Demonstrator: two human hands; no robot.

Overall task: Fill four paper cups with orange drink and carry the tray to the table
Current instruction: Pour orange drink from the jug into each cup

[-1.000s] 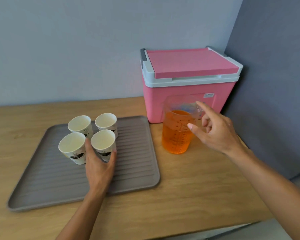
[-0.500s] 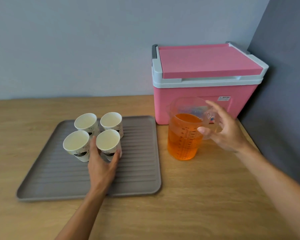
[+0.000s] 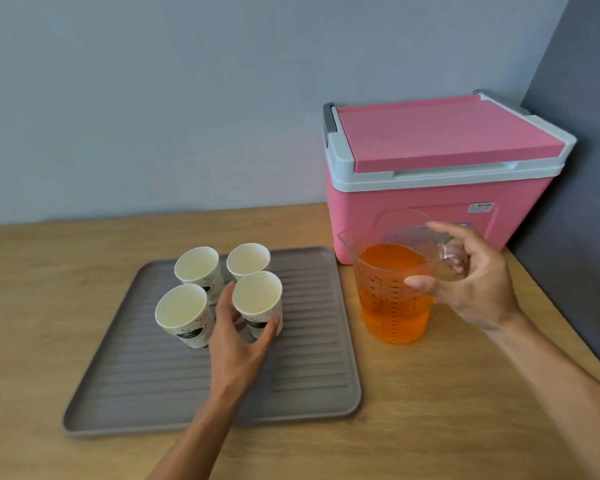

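Several empty white paper cups stand in a tight two-by-two cluster on the grey ribbed tray [image 3: 309, 358]. My left hand [image 3: 234, 351] grips the near-right cup [image 3: 257, 292], thumb on its right side and fingers on its left. The near-left cup [image 3: 181, 306] and the two far cups [image 3: 196, 265] stand untouched. Right of the tray stands a clear measuring jug [image 3: 392, 306], about two-thirds full of orange drink. My right hand [image 3: 478, 285] curls around its handle, with the thumb on the jug's side.
A pink cooler box [image 3: 430, 140] with its lid shut stands right behind the jug, in the corner. A dark wall [image 3: 575, 168] runs along the right edge of the wooden counter [image 3: 430, 410]. A light wall closes off the back.
My right hand has reached the jug and closed around its handle. My left hand has stayed on the near-right cup. The camera has shifted a little.
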